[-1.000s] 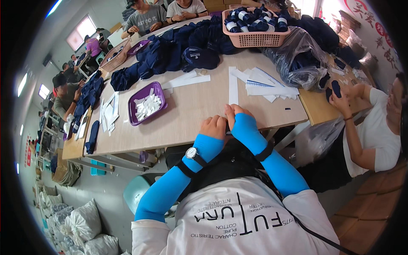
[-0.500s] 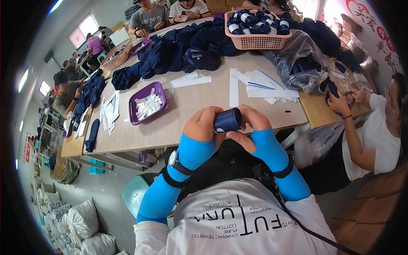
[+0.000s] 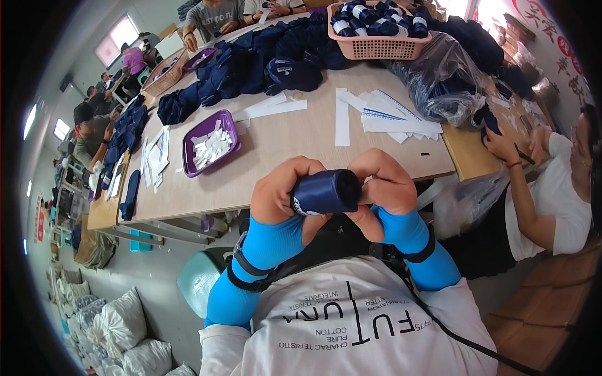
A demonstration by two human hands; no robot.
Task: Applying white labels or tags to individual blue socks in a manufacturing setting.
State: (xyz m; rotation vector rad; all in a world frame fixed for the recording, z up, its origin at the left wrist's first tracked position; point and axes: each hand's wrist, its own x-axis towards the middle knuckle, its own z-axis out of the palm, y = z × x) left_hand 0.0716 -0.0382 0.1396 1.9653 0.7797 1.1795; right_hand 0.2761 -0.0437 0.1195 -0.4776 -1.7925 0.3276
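Over the near edge of the table, both hands hold a tight navy fabric roll [image 3: 326,191] with a smooth surface and a bit of white print at its left end. My left hand [image 3: 282,191] is wrapped round the print end. Around the other end, my right hand [image 3: 382,188] has its fingers curled against the rim, where darker folds show inside. A purple basket [image 3: 186,147] of small white paper strips stands to the left on the table. Long white paper strips [image 3: 342,119] lie just beyond my hands.
A heap of navy fabric pieces [image 3: 241,72] spreads across the far table. Behind it stands a pink basket [image 3: 376,49] of banded navy rolls. A clear plastic bag [image 3: 439,94] sits at right, near a co-worker [image 3: 549,200]. A green stool [image 3: 199,282] stands at my left.
The navy roll has come closer to me and turned so its right end faces more towards me. Both hands have shifted with it, still holding it.
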